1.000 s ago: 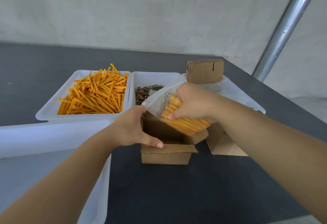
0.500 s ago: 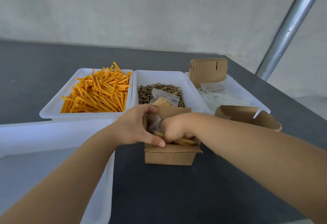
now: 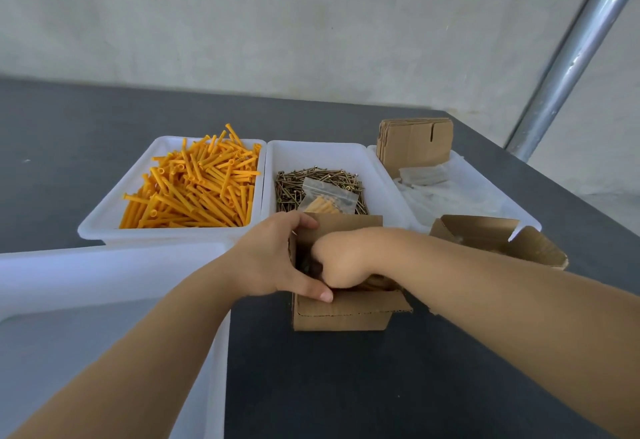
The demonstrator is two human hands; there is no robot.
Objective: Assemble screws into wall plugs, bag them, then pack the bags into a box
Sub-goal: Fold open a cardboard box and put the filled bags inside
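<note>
A small open cardboard box [image 3: 343, 317] stands on the dark table in front of me. My left hand [image 3: 273, 262] grips its left wall, thumb on the front flap and fingers over the back edge. My right hand [image 3: 341, 262] is sunk into the box with its fingers curled down on a bag of orange plugs; only a sliver of the bag shows under the wrist. Another filled clear bag [image 3: 329, 197] lies on the screws [image 3: 291, 185] in the middle white tray. Loose orange wall plugs [image 3: 194, 192] fill the left tray.
A second open cardboard box [image 3: 498, 237] sits to the right. Behind it, a white tray holds empty clear bags [image 3: 450, 189] and a stack of flat cardboard blanks [image 3: 415, 140]. A large white tub [image 3: 104, 282] is at the near left. A metal pole [image 3: 571, 57] slants at the right.
My right hand brought the bag of plugs down from above the box and pushed it inside. The left hand kept hold of the box. The view shifted slightly.
</note>
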